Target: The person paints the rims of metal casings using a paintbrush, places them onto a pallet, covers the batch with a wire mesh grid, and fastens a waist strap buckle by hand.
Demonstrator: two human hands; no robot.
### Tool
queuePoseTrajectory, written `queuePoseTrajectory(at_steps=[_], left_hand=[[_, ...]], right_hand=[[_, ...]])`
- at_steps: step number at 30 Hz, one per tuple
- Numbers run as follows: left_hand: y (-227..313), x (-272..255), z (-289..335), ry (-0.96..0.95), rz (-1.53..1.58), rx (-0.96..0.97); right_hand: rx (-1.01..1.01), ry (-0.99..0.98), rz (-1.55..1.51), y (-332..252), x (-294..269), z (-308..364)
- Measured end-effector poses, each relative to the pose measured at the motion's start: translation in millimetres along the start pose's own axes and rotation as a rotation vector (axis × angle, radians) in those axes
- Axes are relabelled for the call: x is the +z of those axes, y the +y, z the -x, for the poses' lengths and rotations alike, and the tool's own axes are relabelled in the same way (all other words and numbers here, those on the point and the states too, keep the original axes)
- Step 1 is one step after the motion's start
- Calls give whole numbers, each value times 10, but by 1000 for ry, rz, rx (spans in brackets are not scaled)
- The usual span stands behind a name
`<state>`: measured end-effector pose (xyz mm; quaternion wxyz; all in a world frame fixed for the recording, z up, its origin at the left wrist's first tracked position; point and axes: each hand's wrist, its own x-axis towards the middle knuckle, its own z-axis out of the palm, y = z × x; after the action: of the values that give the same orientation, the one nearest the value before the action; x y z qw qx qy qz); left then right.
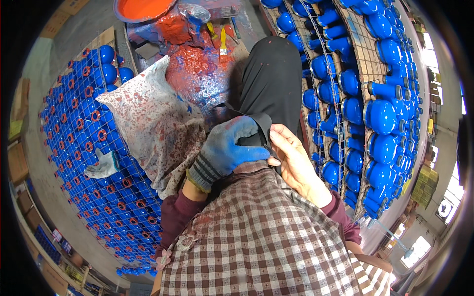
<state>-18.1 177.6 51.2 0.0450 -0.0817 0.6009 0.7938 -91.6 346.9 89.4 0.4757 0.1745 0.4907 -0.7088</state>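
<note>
My left hand (224, 148) wears a grey knit glove stained with blue paint and is closed around a black strap (261, 123). My bare right hand (298, 165) pinches the same strap from the other side, thumb and fingers meeting at its edge. Both hands are close together over my lap, just above the brown-and-white checked apron (256, 232). The strap's lower end is partly hidden behind the fingers. Off to the left, another grey glove (102, 165) lies on a wire rack of blue parts.
The left rack (74, 143) carries many blue parts with red-rimmed openings. On the right, wire racks hold blue rounded and tubular parts (380, 116). Ahead are an orange paint basin (143, 9), a yellow-handled brush (223, 42) and a paint-smeared surface (197, 74). A spattered cloth (158, 118) drapes beside my leg.
</note>
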Motion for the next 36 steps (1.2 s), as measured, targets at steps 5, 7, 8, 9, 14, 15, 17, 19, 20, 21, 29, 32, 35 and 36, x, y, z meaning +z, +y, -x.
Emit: queuePoseTrajectory(at_steps=[5, 7, 8, 9, 14, 15, 17, 19, 20, 21, 29, 32, 35, 36], left_hand=[[69, -10, 22, -39, -175, -112], [20, -1, 19, -32, -77, -64], [24, 14, 3, -33, -77, -64], [36, 41, -28, -36, -113, 52], [-40, 148, -54, -115, -300, 211], [-64, 157, -65, -122, -300, 212], [-102, 163, -83, -150, -319, 216], [-43, 196, -58, -142, -231, 115], [-22, 220, -67, -134, -139, 21], [-72, 219, -73, -138, -142, 18], [11, 339, -53, -175, -452, 59], [84, 500, -84, -202, -346, 95], [71, 590, -104, -221, -404, 186], [88, 623, -108, -247, -397, 161]], right_hand=[[-88, -8, -15, 33, -49, -127], [-196, -3, 16, 38, -67, -140], [-195, -2, 15, 27, -72, -155], [-265, 2, 131, 2, -79, -181], [-403, 7, 437, -190, 8, -185], [-376, 1, 436, -212, 9, -171], [-406, -12, 434, -204, -75, -127], [-47, 65, 324, -258, -223, 12], [43, -92, 344, -245, -476, 56], [198, 32, 323, -228, -529, 161], [218, -137, 597, -322, -954, 726], [156, -161, 657, -286, -1132, 903], [222, -52, 812, -94, -1465, 1121], [176, -164, 855, 65, -1720, 1145]])
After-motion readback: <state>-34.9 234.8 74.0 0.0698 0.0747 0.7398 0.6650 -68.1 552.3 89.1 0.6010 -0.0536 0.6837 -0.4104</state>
